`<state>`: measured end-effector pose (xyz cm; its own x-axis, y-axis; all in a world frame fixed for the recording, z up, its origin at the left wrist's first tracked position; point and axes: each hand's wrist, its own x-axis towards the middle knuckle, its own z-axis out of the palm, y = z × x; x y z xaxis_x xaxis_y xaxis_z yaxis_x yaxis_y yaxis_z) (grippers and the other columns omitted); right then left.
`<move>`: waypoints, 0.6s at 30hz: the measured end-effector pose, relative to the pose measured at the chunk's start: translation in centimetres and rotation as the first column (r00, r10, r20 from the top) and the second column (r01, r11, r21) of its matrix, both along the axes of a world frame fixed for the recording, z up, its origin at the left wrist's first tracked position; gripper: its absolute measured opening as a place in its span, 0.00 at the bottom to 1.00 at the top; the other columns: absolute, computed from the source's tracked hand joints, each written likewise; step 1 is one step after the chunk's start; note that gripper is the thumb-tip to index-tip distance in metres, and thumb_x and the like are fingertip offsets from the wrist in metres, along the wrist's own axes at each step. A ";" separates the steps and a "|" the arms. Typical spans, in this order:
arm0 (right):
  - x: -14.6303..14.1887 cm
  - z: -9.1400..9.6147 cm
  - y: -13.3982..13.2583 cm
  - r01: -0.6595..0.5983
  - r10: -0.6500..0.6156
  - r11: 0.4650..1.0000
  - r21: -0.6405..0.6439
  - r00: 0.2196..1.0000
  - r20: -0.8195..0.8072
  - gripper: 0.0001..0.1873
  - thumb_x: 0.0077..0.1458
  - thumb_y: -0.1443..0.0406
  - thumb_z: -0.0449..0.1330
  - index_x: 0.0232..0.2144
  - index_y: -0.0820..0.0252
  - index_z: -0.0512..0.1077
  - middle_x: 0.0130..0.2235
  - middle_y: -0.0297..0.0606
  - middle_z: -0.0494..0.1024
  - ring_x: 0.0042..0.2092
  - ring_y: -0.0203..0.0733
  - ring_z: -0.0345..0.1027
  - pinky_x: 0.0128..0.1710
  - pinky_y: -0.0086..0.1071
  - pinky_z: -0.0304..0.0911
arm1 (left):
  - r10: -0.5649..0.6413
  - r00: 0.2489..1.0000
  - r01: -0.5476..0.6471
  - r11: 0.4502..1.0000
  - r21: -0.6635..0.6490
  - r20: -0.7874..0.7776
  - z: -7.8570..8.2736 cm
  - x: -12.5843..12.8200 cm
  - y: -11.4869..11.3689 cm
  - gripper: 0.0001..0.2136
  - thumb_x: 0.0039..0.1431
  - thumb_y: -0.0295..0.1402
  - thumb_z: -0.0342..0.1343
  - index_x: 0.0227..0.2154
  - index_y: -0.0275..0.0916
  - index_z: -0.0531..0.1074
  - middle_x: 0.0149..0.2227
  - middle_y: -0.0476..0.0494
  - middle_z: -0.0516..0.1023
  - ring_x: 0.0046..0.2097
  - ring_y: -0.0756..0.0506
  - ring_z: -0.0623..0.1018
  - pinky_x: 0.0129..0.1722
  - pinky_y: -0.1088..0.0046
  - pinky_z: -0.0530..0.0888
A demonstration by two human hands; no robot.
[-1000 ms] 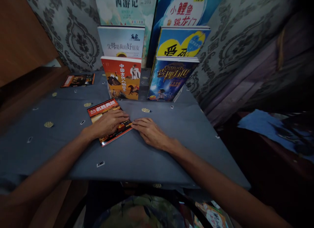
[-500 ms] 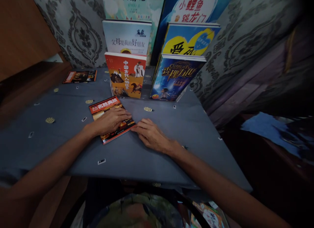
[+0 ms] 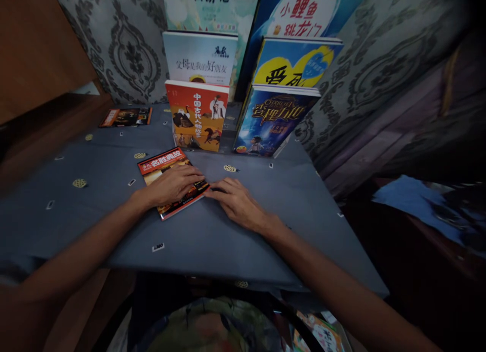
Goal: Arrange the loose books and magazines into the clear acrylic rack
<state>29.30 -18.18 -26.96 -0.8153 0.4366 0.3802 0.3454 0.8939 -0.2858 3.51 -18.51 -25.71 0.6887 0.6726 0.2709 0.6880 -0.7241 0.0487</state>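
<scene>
A red-topped book (image 3: 164, 162) lies flat on the table under a grey cloth (image 3: 94, 210). My left hand (image 3: 172, 185) rests palm down on the book's cover, fingers stretched toward its right edge. My right hand (image 3: 237, 203) lies flat on the cloth just right of the book, its fingertips touching the book's near right corner. Neither hand grips anything.
Upright books stand at the back: an orange-red one (image 3: 197, 117), a dark blue one (image 3: 271, 122), a pale one (image 3: 199, 58) and a blue-and-yellow one (image 3: 296, 63) behind them. Another book (image 3: 125, 117) lies flat at the far left. Patterned wallpaper is behind; the table edge drops off on the right.
Both hands stay on the book and cloth. My right hand's fingers have slid slightly up along the book's right corner. The view shifted a little.
</scene>
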 end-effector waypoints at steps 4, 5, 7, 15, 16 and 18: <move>0.2 -0.4 0.4 0.064 -0.065 0.997 0.052 0.998 0.019 0.18 0.64 0.73 0.51 0.50 0.60 0.76 0.42 0.46 0.77 0.44 0.48 0.64 0.45 0.42 0.63 | 0.017 0.998 -0.015 0.999 0.034 -0.057 -0.2 0.1 -0.1 0.18 0.67 0.28 0.48 0.57 0.40 0.71 0.59 0.39 0.74 0.60 0.41 0.72 0.61 0.58 0.66; 0.2 -0.5 0.3 0.067 -0.068 0.996 0.064 0.998 0.011 0.18 0.64 0.73 0.50 0.49 0.60 0.76 0.41 0.45 0.76 0.43 0.48 0.64 0.43 0.41 0.63 | 0.027 0.997 -0.023 0.999 0.044 -0.077 -0.1 0.2 -0.2 0.18 0.67 0.29 0.48 0.58 0.40 0.70 0.58 0.38 0.74 0.59 0.41 0.73 0.61 0.58 0.65; 0.0 -0.5 0.1 0.045 -0.045 0.996 0.076 0.999 0.000 0.18 0.64 0.73 0.50 0.48 0.59 0.76 0.40 0.44 0.76 0.42 0.47 0.63 0.42 0.40 0.63 | 0.052 0.990 -0.044 0.997 0.066 -0.130 0.1 0.7 -0.5 0.18 0.67 0.30 0.48 0.57 0.39 0.70 0.56 0.37 0.75 0.56 0.41 0.75 0.59 0.58 0.65; -0.4 -0.5 -0.1 -0.012 0.012 1.000 0.008 1.000 0.027 0.18 0.62 0.74 0.53 0.51 0.60 0.75 0.49 0.46 0.77 0.48 0.48 0.66 0.50 0.44 0.65 | 0.325 0.930 -0.283 0.931 0.230 -0.173 0.4 3.1 -2.1 0.14 0.70 0.34 0.46 0.50 0.38 0.73 0.42 0.38 0.77 0.45 0.40 0.76 0.49 0.59 0.67; -0.4 -0.5 -0.1 -0.008 0.008 1.000 -0.003 1.000 0.030 0.19 0.62 0.74 0.53 0.52 0.60 0.75 0.51 0.47 0.77 0.50 0.49 0.66 0.51 0.45 0.65 | 0.364 0.918 -0.324 0.918 0.228 -0.159 0.4 3.3 -2.2 0.13 0.70 0.34 0.46 0.49 0.38 0.73 0.42 0.37 0.77 0.45 0.39 0.75 0.48 0.59 0.67; -0.6 -0.4 0.0 0.003 -0.002 1.000 -0.025 0.999 0.038 0.19 0.63 0.73 0.53 0.54 0.60 0.74 0.54 0.48 0.77 0.53 0.50 0.67 0.53 0.47 0.65 | 0.429 0.890 -0.396 0.896 0.202 -0.155 0.5 3.7 -2.1 0.13 0.70 0.34 0.45 0.46 0.38 0.74 0.42 0.36 0.77 0.46 0.38 0.75 0.48 0.58 0.67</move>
